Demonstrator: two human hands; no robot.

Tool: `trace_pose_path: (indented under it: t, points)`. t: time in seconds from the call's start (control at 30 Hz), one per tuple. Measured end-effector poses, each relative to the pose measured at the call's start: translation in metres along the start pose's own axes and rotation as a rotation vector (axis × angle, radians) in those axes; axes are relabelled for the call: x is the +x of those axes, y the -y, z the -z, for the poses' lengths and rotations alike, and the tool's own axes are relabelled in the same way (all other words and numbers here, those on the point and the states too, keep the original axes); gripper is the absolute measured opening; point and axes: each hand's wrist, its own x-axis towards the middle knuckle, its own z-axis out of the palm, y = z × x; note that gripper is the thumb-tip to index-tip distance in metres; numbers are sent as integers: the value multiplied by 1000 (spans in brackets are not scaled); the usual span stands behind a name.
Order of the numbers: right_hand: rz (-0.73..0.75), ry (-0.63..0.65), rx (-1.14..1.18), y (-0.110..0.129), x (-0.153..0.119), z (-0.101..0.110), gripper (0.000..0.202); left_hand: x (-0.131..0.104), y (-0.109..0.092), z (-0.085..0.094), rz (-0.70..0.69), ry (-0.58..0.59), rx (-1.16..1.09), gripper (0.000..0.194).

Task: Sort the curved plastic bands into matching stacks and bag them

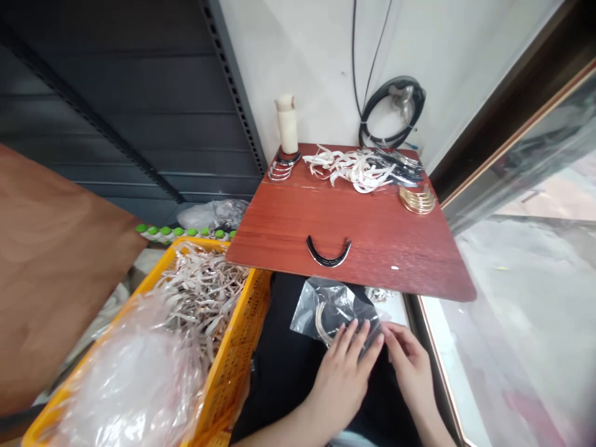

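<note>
A clear plastic bag (305, 305) rests on my dark-clothed lap below the table edge, with a silvery curved strip (321, 320) showing through it. My left hand (344, 366) lies over the bag, fingers stretched out and slightly apart, its thumb out of sight. At the bag's right edge, my right hand (410, 360) pinches the plastic between thumb and index finger. A black curved piece with a shiny rim (328, 261) sits alone near the front of the red-brown table (326, 214).
White curved strips (361, 169), gold curved pieces (418, 200) and a white cylinder (287, 127) line the table's back. On the left, a yellow crate (239, 332) holds many strips and plastic bags (135, 379). A glass pane (521, 310) stands on the right.
</note>
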Motion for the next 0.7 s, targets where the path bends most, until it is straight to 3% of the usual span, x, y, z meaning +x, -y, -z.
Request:
trace_pose_path:
  t: [0.1, 0.2, 0.3, 0.43, 0.57, 0.7]
  points:
    - [31, -32, -14, -2, 3, -3, 36, -5, 3, -8, -39, -64, 127, 59]
    - [105, -25, -42, 1, -1, -8, 32, -11, 8, -1, -34, -117, 155, 51]
    - [220, -71, 3, 6, -12, -12, 23, -20, 17, 21, -38, -161, 71, 48]
    - [418, -170, 262, 17, -25, -17, 10, -38, 39, 69, 36, -325, -57, 45]
    - [417, -62, 368, 30, -22, -25, 11, -74, 70, 120, 355, -438, -64, 27]
    - [354, 28, 365, 37, -17, -38, 11, -127, 99, 157, 920, -592, -65, 22]
